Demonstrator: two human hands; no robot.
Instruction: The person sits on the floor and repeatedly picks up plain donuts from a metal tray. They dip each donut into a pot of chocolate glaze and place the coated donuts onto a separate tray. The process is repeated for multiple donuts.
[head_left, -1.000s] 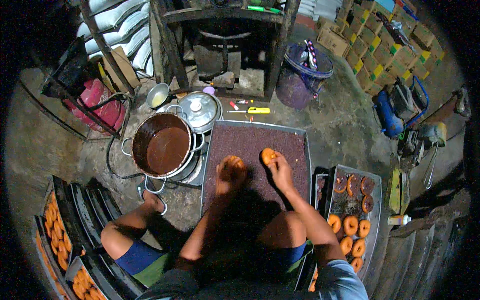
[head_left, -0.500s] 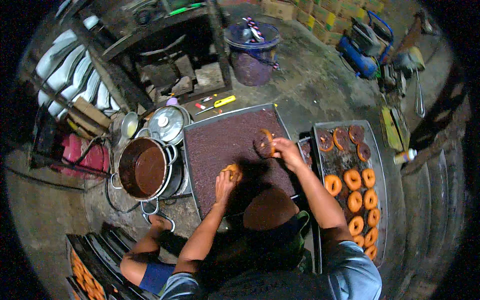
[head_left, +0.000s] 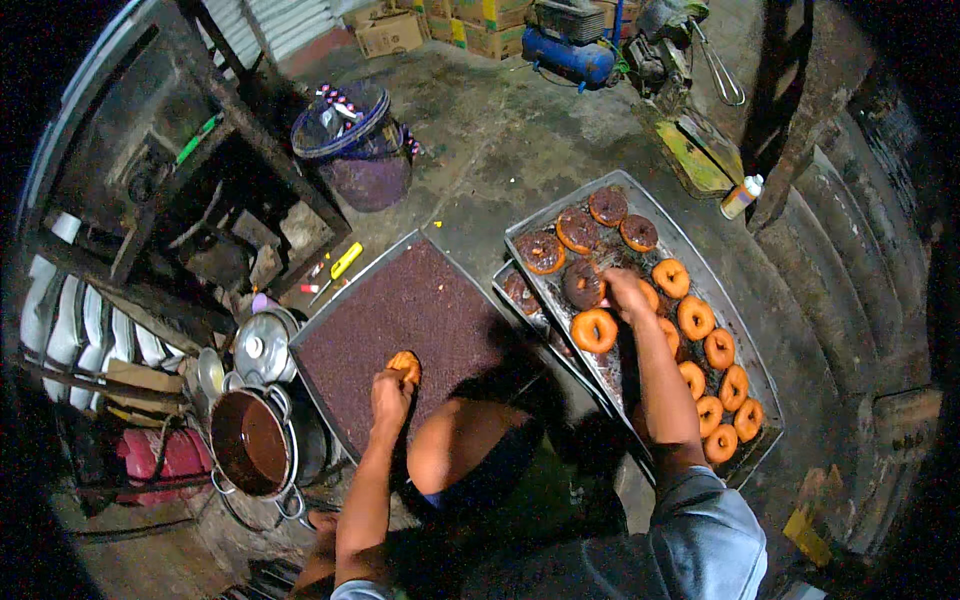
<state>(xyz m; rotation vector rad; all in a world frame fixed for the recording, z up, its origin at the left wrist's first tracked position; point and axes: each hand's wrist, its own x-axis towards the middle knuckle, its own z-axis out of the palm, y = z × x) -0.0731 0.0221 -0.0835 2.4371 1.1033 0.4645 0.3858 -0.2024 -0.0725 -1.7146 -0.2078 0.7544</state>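
I see the left hand (head_left: 390, 398) pinching a golden doughnut (head_left: 405, 364), the right hand (head_left: 628, 295) a chocolate-coated doughnut (head_left: 580, 284), probably light, soft, best held by its bare rim.

compressor (head_left: 568, 57) near cardboard boxes (head_left: 493, 40)

The grey floor (head_left: 480, 150) carries a bucket (head_left: 365, 170), a yellow tool (head_left: 346, 260), a compressor (head_left: 568, 57), cartons (head_left: 390, 36) and a sprinkle tray (head_left: 353, 291); nearby, a doughnut tray (head_left: 672, 242) overlaps another tray (head_left: 569, 362).
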